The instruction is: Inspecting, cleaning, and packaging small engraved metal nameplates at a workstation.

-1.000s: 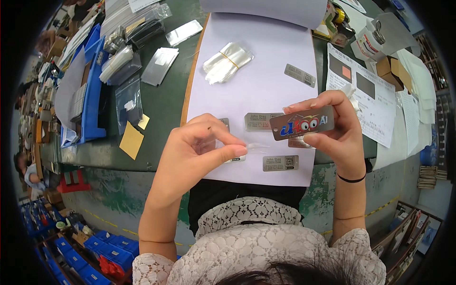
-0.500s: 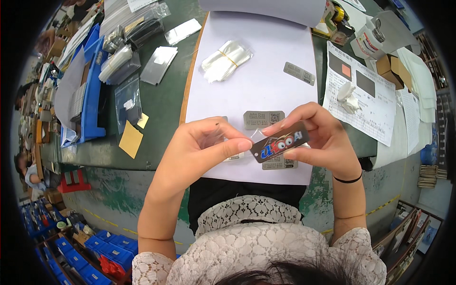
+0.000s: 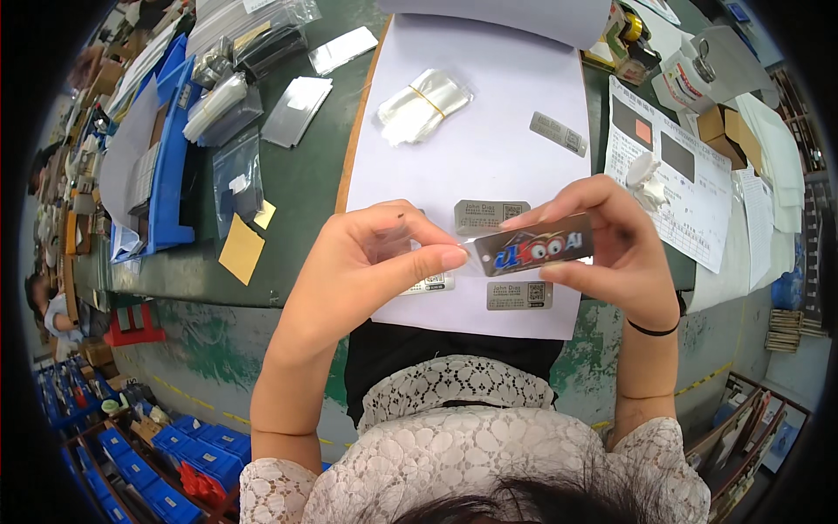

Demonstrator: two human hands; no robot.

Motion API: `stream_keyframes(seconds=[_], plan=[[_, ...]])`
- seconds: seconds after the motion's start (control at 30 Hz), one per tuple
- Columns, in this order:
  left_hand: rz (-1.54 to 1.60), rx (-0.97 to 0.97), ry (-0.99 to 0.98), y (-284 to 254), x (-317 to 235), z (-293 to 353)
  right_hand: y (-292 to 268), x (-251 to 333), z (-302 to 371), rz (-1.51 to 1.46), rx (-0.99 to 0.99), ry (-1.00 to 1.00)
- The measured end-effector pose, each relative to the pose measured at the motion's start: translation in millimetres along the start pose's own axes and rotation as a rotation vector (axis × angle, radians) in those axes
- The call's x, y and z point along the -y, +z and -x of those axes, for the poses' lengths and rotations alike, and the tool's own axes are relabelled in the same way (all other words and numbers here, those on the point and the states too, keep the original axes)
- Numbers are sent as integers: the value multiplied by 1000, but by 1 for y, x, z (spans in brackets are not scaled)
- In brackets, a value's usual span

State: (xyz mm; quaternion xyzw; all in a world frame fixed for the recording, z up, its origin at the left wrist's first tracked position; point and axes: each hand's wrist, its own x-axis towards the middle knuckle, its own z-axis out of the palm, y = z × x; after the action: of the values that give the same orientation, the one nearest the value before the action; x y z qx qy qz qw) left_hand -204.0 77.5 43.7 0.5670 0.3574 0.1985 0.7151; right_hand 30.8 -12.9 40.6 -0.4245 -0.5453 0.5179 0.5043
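My right hand [image 3: 615,249] pinches a dark metal tag [image 3: 537,248] by its edges, fingers above and thumb below. A colourful cartoon print covers its face, and a small hole is at its left end. Between the thumb and fingers of my left hand [image 3: 362,271] is a clear plastic sleeve [image 3: 472,253], its edge touching or very near the tag's left end. Beneath the hands, grey engraved tags lie on white paper [image 3: 489,79]: one upper tag [image 3: 480,218], one lower tag [image 3: 517,296], and another partly hidden by my left hand.
A rubber-banded bundle of clear sleeves [image 3: 423,106] lies on the paper, with a grey tag [image 3: 559,134] at right. A blue tray [image 3: 175,175], plastic packets and yellow paper [image 3: 242,249] are at left. A printed sheet [image 3: 690,205], white bottle [image 3: 683,83] and small carton [image 3: 729,135] stand right.
My right hand has moved the tag slightly right and levelled it, uncovering the lower grey tag. My left hand keeps the sleeve in nearly the same place.
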Motion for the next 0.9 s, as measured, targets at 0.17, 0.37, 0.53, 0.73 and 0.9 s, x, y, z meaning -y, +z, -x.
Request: stream_keyframes(seconds=[0.17,0.37,0.53,0.73,0.9], plan=[[50,66,-64,2,1,0,-1,-4,-1,10,33,125],[25,84,-22,2,6,2,-1,0,-6,65,158,204],[112,39,-51,6,-3,1,10,-6,-3,-55,-6,146],[59,-67,33,9,-3,-1,37,-2,6,377,-1,-14],[76,-80,11,15,-1,-2,36,-13,7,166,-158,116]])
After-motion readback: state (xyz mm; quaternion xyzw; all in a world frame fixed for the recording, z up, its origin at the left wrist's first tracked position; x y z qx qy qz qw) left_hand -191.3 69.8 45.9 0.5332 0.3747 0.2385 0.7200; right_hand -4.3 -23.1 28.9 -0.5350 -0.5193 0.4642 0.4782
